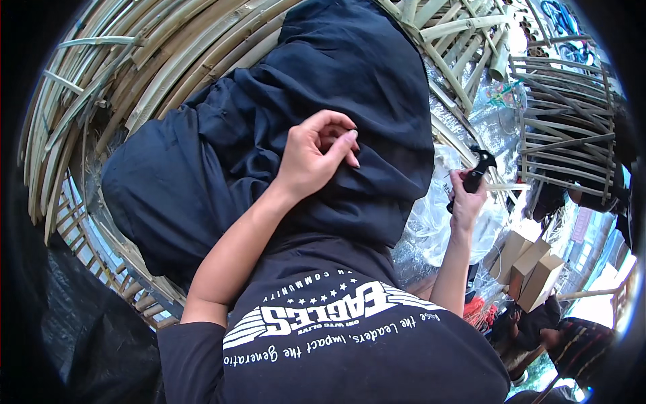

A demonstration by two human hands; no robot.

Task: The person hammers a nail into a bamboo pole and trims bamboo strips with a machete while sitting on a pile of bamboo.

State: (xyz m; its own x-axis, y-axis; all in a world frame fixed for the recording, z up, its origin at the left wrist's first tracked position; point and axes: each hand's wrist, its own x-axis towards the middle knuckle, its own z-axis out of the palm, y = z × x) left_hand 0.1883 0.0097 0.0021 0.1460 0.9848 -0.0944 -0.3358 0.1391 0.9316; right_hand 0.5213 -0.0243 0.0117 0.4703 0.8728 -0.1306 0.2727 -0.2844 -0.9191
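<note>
My left hand [313, 155] hovers over the dark trousers [256, 135] on my lap. Its fingers curl in toward the thumb, and whatever they hold, if anything, is hidden. Out to the right, my right hand [465, 205] is wrapped round a black claw hammer [482, 161], close below the head. The hammer's head points up and away from me. Beneath and beside that hand lies a crumpled clear plastic bag [431, 222].
Long split bamboo strips [195, 60] are stacked at the far left. More bamboo pieces [464, 40] lie at the far right, near a slatted bamboo frame [568, 128]. Cardboard boxes [531, 269] stand at the right. Another person [579, 350] sits at the lower right.
</note>
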